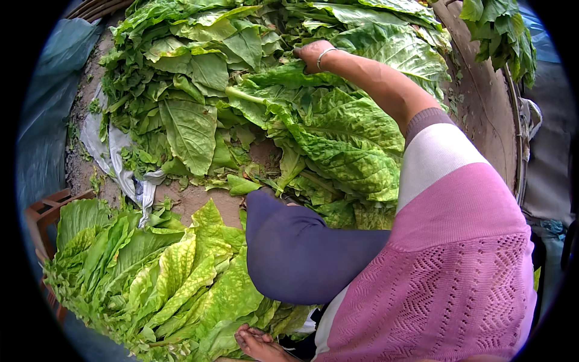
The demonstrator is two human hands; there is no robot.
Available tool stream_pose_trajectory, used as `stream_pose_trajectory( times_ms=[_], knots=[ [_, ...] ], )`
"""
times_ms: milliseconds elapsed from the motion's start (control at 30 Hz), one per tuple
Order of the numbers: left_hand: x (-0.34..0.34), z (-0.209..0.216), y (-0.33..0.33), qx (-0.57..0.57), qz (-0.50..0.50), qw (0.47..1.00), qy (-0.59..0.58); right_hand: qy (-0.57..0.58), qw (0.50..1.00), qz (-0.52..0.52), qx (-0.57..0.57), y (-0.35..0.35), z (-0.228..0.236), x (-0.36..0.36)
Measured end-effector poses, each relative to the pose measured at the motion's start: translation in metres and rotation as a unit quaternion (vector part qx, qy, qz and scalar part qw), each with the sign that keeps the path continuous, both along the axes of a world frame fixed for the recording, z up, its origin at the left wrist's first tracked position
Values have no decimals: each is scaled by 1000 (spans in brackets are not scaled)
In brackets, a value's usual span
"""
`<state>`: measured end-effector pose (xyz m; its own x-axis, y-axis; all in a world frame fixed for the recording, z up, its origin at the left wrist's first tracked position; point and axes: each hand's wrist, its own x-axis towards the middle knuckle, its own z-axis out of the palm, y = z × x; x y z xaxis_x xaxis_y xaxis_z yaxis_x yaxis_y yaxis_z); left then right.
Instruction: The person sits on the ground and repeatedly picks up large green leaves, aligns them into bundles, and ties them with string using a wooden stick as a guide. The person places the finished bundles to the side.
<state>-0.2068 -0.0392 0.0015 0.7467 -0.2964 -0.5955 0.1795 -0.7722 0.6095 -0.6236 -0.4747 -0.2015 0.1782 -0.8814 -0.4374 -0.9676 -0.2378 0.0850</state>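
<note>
My right hand [315, 55], with a bangle at the wrist, reaches out to the far heap of large green tobacco leaves [362, 127]. Its fingers are closed at the stem end of a tobacco leaf [392, 51] that runs under my forearm; the fingertips are partly hidden. Low in the view, my left hand [258, 344] rests palm up beside a nearer pile of yellow-green tobacco leaves [175, 271]. Its fingers curl loosely, and nothing shows in them. My bent knee [295, 247] in dark trousers lies between the two heaps.
A brown crate [45, 220] stands behind the near pile at the left. White cloth sheeting [123, 163] lies on the bare ground [223, 205]. Blue plastic sheeting [45, 120] hangs at the left. A bunch of leaves [500, 36] hangs at the upper right.
</note>
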Motion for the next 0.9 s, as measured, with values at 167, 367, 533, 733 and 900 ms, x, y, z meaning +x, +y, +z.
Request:
stream_pose_trajectory(
  times_ms=[167,367,533,733,900],
  knots=[
    [9,-1,9,-22,-27,999,10,79,995,38,-41,1,-6,6],
    [25,-34,35,-128,29,991,39,97,991,62,-73,51,79,24],
    [26,-35,26,-136,17,988,72,151,967,154,135,169,46,44],
    [33,-36,43,-140,11,988,72,19,987,140,-80,183,-4,102],
    [33,-33,52,-165,20,982,87,-66,997,38,-15,148,-20,108]
  ],
)
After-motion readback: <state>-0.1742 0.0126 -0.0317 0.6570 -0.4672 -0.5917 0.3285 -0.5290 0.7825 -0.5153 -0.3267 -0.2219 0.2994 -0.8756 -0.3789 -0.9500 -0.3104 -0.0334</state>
